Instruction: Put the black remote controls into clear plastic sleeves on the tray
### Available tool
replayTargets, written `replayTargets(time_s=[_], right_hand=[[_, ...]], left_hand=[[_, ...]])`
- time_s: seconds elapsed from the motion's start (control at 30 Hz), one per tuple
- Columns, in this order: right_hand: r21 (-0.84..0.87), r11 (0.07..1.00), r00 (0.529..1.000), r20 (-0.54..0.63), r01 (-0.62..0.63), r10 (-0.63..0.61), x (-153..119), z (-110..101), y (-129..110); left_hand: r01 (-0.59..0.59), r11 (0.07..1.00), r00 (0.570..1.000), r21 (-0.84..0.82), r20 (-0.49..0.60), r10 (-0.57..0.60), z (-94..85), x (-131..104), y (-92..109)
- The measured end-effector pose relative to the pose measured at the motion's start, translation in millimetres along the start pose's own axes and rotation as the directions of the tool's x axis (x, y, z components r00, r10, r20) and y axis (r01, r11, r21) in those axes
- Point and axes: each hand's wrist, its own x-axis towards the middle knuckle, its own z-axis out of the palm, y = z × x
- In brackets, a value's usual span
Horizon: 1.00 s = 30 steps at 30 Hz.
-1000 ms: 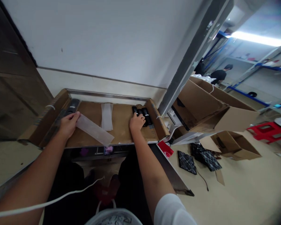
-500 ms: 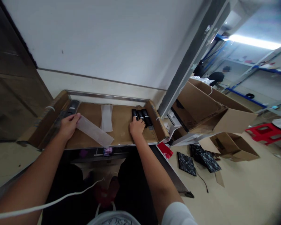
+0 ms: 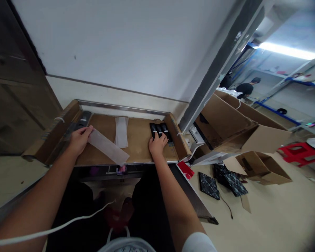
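Black devices [image 3: 159,128], 3, touch the spread right hand [image 3: 158,144]; left hand [image 3: 80,140] pinches 1 strip [image 3: 109,147].

One head-worn camera: faces forward and down, fairly near, onto left hand [image 3: 79,140], right hand [image 3: 157,144] and tray [image 3: 139,143]; wall [image 3: 126,52] beyond.

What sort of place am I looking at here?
Probably a workshop or storeroom: a large cardboard box, blue-edged shelving, and a cardboard-lined bench bearing translucent strips and black items.
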Motion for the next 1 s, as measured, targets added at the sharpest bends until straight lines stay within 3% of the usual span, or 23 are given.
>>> replayTargets(time_s=[0.1, 0.27, 0.5, 0.63, 0.8, 0.93, 1.0], right_hand=[[0.044, 0.998, 0.999, 0.039, -0.033, 0.031, -0.9, 10.5, -2.4], [0.079, 0.994, 0.997, 0.044, -0.07, 0.067, 9.0, 19.9, -8.4], [0.046, 0.998, 0.999, -0.019, -0.032, 0.033, -2.5, -0.5, -19.4], [0.057, 0.998, 0.998, 0.043, 0.034, -0.036, -9.3, -9.9, -19.8], [0.103, 0.988, 0.985, 0.113, 0.118, -0.129, -9.4, -6.6, -21.4], [0.234, 0.93, 0.93, 0.168, 0.285, -0.327, -10.3, -0.1, -23.7], [0.274, 0.907, 0.916, 0.154, 0.32, -0.37, -12.2, 4.6, -23.2]], left_hand=[[0.058, 0.984, 0.996, -0.171, -0.062, -0.069, 3.2, 1.9, -1.3], [0.068, 0.978, 0.993, -0.196, -0.081, -0.086, 6.2, 1.1, 1.1], [0.07, 0.981, 0.993, -0.183, -0.081, -0.086, 5.0, 0.2, 2.7], [0.061, 0.977, 0.994, -0.205, -0.079, -0.078, 5.6, 2.2, 0.1], [0.061, 0.976, 0.991, -0.209, -0.1, -0.084, 5.7, 5.6, -4.6], [0.058, 0.976, 0.993, -0.21, -0.086, -0.077, 4.9, 4.4, -3.4], [0.053, 0.982, 0.993, -0.183, -0.096, -0.071, 4.5, 3.8, -3.3]])
